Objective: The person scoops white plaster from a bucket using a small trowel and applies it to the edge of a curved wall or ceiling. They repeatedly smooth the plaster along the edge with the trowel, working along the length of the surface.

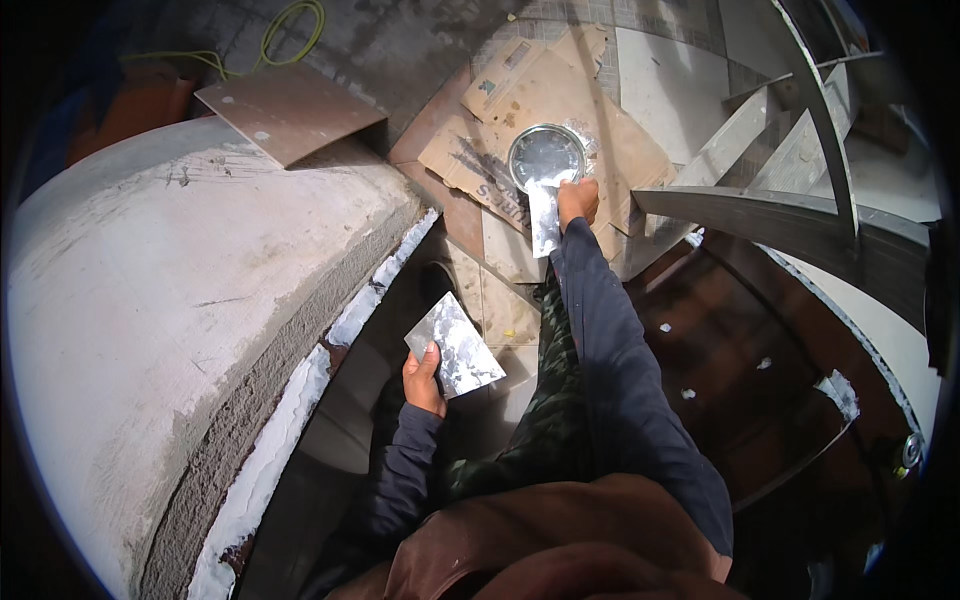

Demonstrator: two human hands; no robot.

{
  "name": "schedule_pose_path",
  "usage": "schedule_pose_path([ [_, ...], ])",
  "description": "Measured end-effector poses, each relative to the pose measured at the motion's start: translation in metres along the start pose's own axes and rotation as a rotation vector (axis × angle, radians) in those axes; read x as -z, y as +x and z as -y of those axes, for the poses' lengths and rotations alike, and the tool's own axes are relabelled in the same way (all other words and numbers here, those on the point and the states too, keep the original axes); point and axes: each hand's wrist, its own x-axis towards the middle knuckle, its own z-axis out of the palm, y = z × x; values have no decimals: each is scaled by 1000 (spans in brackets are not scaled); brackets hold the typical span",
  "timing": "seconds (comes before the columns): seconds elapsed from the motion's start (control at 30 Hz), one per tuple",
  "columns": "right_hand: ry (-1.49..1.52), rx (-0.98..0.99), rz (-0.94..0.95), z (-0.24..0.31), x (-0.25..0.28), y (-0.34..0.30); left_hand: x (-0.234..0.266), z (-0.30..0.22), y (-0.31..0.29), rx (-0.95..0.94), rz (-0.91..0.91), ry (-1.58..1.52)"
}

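Observation:
My left hand grips the edge of a flat, squarish plate smeared with white and grey paste, thumb on top. Reaching forward, my right hand is closed on a narrow rectangular spreader coated in white paste. The spreader's far end meets the near rim of a round open can; whether it dips inside cannot be told. Shiny grey contents and pale smears show in the can. It stands on flattened cardboard on the floor.
A curved, rough wall with a white-pasted edge rises at left, a brown tile on top. Metal framework stands at right above a dark brown surface with white blobs. A yellow-green hose or cable lies far left.

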Motion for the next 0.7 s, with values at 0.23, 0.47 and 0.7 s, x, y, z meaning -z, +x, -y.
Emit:
schedule_pose_path([
  [0.23, 758, 211, 416, -9, 16, -25, -19, -14, -12, 23, -4, -76],
  [0.47, -476, 1051, 260, 5, -45, -93, -31, -28, -8, -56, 53, -164],
  [0.7, -690, 1210, 211, -26, -100, -60, -42, -21, 41, -116, 43, -184],
])
